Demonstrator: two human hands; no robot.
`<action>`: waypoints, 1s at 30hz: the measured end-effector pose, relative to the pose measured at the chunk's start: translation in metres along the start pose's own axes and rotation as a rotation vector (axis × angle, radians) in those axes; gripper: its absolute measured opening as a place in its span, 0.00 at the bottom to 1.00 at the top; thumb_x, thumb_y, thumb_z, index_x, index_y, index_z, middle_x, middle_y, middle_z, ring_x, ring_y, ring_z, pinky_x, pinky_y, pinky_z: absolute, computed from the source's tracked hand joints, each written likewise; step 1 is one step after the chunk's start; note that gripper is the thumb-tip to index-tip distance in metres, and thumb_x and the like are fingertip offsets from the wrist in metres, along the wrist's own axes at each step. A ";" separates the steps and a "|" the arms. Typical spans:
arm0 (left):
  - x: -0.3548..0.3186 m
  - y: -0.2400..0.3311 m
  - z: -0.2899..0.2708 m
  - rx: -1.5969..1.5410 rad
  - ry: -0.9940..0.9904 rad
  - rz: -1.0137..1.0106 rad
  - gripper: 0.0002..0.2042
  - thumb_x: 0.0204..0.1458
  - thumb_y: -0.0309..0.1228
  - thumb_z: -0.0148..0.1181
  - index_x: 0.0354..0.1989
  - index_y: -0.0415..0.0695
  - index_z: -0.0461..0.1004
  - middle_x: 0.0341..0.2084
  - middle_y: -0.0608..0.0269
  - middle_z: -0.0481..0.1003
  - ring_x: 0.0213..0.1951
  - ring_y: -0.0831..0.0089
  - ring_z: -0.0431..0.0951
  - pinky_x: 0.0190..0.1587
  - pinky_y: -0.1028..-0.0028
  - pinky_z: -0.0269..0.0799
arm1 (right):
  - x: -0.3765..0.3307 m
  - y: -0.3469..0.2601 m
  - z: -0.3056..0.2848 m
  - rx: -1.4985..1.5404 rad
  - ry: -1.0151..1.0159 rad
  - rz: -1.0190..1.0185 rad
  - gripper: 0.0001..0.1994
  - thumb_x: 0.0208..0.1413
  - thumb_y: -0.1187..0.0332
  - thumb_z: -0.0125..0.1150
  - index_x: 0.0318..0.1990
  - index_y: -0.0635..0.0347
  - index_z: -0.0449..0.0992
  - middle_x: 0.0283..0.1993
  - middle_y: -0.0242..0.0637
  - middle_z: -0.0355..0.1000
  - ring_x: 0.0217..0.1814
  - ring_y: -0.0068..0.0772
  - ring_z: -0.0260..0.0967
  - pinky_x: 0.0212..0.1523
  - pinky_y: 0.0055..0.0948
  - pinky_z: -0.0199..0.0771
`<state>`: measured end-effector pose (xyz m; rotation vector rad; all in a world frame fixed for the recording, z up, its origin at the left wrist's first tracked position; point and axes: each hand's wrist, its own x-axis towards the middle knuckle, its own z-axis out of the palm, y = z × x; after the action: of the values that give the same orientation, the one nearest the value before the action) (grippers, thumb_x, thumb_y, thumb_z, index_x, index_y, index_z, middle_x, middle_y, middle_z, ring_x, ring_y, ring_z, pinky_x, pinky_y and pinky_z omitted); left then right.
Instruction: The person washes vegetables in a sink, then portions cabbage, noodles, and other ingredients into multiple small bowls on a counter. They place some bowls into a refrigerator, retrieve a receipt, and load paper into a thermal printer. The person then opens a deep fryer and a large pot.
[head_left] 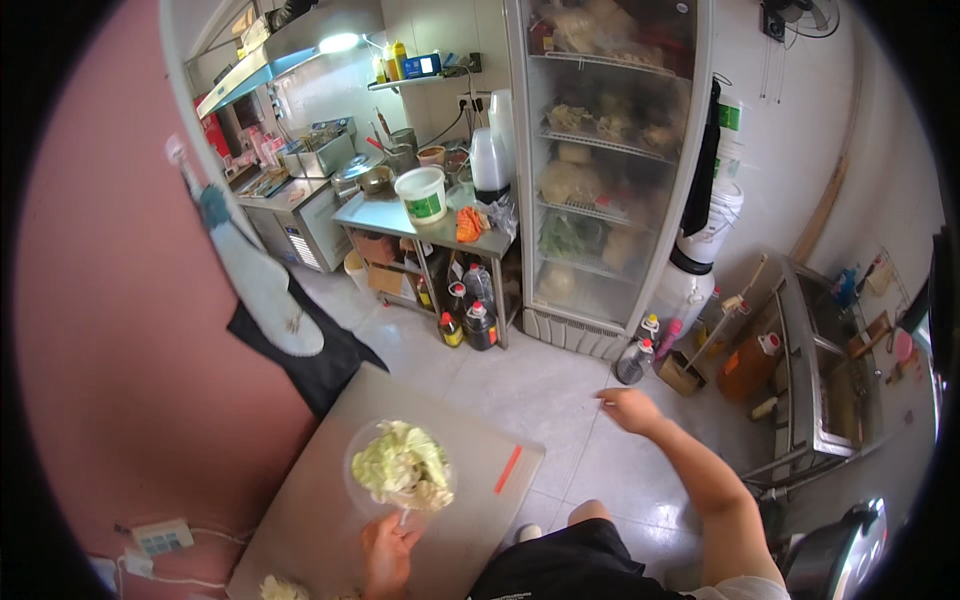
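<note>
On the steel table (330, 520) stands a round clear bowl (352, 478) heaped with torn pale-green cabbage leaves (402, 462). My left hand (388, 548) is at the bowl's near side, its fingers closed on the rim. My right hand (628, 408) is stretched out past the table's right side, above the floor. Its fingers are curled and pinched together at the tips; whatever they may hold is too small to make out. A whitish vegetable piece (283, 588) lies at the near edge of the table. A red strip (508, 470) marks the table's right side.
A glass-door fridge (605, 200) with vegetables stands ahead. Left of it, a steel side table (440, 232) bears a white tub (421, 195); bottles (481, 328) stand below. A sink (835, 400) is at right. An oven mitt (265, 290) hangs on the left wall.
</note>
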<state>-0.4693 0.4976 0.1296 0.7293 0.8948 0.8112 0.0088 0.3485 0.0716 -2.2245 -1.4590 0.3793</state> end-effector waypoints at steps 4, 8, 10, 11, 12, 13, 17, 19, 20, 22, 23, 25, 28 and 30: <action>0.109 -0.002 0.110 -0.071 -0.052 -0.033 0.07 0.57 0.28 0.55 0.39 0.37 0.73 0.39 0.56 0.78 0.43 0.62 0.80 0.47 0.61 0.77 | 0.037 0.135 -0.049 0.048 0.150 0.258 0.13 0.54 0.69 0.58 0.47 0.61 0.78 0.33 0.46 0.78 0.36 0.42 0.78 0.39 0.38 0.77; 0.193 -0.016 0.207 -0.114 -0.168 0.059 0.08 0.57 0.27 0.54 0.41 0.35 0.73 0.39 0.53 0.78 0.44 0.62 0.80 0.48 0.62 0.76 | 0.125 0.226 -0.085 0.010 0.240 0.295 0.14 0.53 0.68 0.58 0.46 0.63 0.78 0.32 0.46 0.78 0.34 0.43 0.77 0.39 0.38 0.76; 0.243 -0.039 0.232 -0.140 -0.258 0.083 0.10 0.57 0.26 0.53 0.44 0.34 0.72 0.42 0.50 0.76 0.46 0.61 0.79 0.48 0.62 0.77 | 0.198 0.256 -0.101 -0.052 0.238 0.160 0.15 0.52 0.68 0.59 0.46 0.63 0.77 0.34 0.46 0.77 0.37 0.45 0.76 0.41 0.39 0.75; 0.262 -0.049 0.242 -0.187 -0.244 0.095 0.12 0.57 0.26 0.53 0.47 0.34 0.69 0.44 0.49 0.75 0.47 0.60 0.79 0.48 0.62 0.77 | 0.233 0.263 -0.102 -0.068 0.229 0.096 0.15 0.51 0.67 0.59 0.46 0.63 0.77 0.35 0.47 0.77 0.38 0.46 0.76 0.43 0.40 0.75; 0.277 -0.058 0.257 -0.229 -0.230 0.100 0.14 0.57 0.26 0.53 0.50 0.34 0.67 0.46 0.47 0.74 0.48 0.60 0.78 0.49 0.62 0.77 | 0.272 0.260 -0.110 -0.083 0.165 0.052 0.15 0.52 0.68 0.58 0.47 0.62 0.76 0.40 0.49 0.76 0.44 0.51 0.73 0.47 0.43 0.73; 0.292 -0.064 0.270 -0.273 -0.218 0.107 0.16 0.57 0.26 0.53 0.53 0.34 0.65 0.48 0.46 0.73 0.49 0.59 0.78 0.49 0.63 0.77 | 0.316 0.255 -0.121 -0.136 0.179 -0.057 0.16 0.52 0.69 0.58 0.48 0.62 0.75 0.43 0.50 0.75 0.46 0.53 0.72 0.48 0.44 0.72; 0.334 -0.043 0.334 -0.207 -0.055 0.102 0.19 0.57 0.31 0.54 0.55 0.41 0.60 0.48 0.44 0.72 0.50 0.53 0.76 0.50 0.57 0.77 | 0.471 0.175 -0.182 -0.329 0.216 -0.351 0.20 0.52 0.68 0.62 0.54 0.58 0.73 0.57 0.46 0.69 0.64 0.49 0.63 0.62 0.47 0.63; 0.361 -0.036 0.344 -0.189 -0.033 0.126 0.22 0.57 0.33 0.54 0.59 0.42 0.58 0.49 0.44 0.72 0.50 0.52 0.76 0.49 0.57 0.78 | 0.542 0.140 -0.206 -0.464 0.340 -0.503 0.20 0.51 0.69 0.62 0.54 0.57 0.73 0.60 0.43 0.67 0.69 0.45 0.58 0.68 0.50 0.55; 0.373 -0.030 0.351 -0.170 -0.014 0.135 0.23 0.58 0.34 0.54 0.59 0.43 0.58 0.50 0.44 0.72 0.51 0.52 0.76 0.50 0.56 0.78 | 0.576 0.130 -0.217 -0.520 0.398 -0.586 0.21 0.50 0.69 0.63 0.54 0.56 0.73 0.61 0.42 0.67 0.70 0.43 0.57 0.71 0.51 0.51; 0.404 -0.014 0.365 -0.124 -0.006 0.124 0.24 0.58 0.36 0.54 0.61 0.43 0.57 0.51 0.44 0.71 0.52 0.51 0.76 0.51 0.55 0.77 | 0.633 0.104 -0.234 -0.678 0.495 -0.656 0.22 0.50 0.69 0.61 0.55 0.57 0.72 0.62 0.41 0.67 0.72 0.42 0.56 0.74 0.49 0.43; 0.420 -0.006 0.370 -0.146 -0.018 0.117 0.23 0.59 0.35 0.52 0.61 0.43 0.57 0.52 0.46 0.70 0.52 0.53 0.75 0.51 0.57 0.78 | 0.663 0.098 -0.238 -0.788 0.505 -0.651 0.23 0.50 0.68 0.61 0.57 0.58 0.71 0.61 0.41 0.67 0.72 0.43 0.55 0.75 0.49 0.41; 0.458 0.018 0.381 -0.185 -0.064 0.096 0.22 0.60 0.31 0.50 0.61 0.41 0.56 0.54 0.48 0.67 0.53 0.55 0.75 0.50 0.60 0.78 | 0.720 0.094 -0.237 -0.981 0.540 -0.635 0.22 0.49 0.68 0.60 0.54 0.61 0.73 0.59 0.41 0.69 0.71 0.43 0.56 0.75 0.48 0.39; 0.524 0.056 0.387 -0.180 -0.238 0.100 0.23 0.60 0.32 0.49 0.62 0.42 0.55 0.54 0.49 0.67 0.54 0.54 0.74 0.51 0.57 0.77 | 0.763 0.093 -0.242 -1.184 0.521 -0.626 0.15 0.47 0.68 0.57 0.42 0.61 0.80 0.52 0.41 0.73 0.67 0.40 0.60 0.75 0.46 0.41; 0.583 0.083 0.392 -0.131 -0.330 0.093 0.23 0.61 0.33 0.48 0.63 0.42 0.54 0.55 0.48 0.66 0.56 0.53 0.73 0.52 0.56 0.77 | 0.786 0.095 -0.239 -1.231 0.483 -0.566 0.11 0.46 0.68 0.57 0.35 0.60 0.82 0.49 0.40 0.75 0.64 0.39 0.62 0.74 0.46 0.43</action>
<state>0.0736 0.9500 0.1493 0.7672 0.5100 0.7951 0.5111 0.9839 0.2419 -2.1559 -2.1817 -1.4842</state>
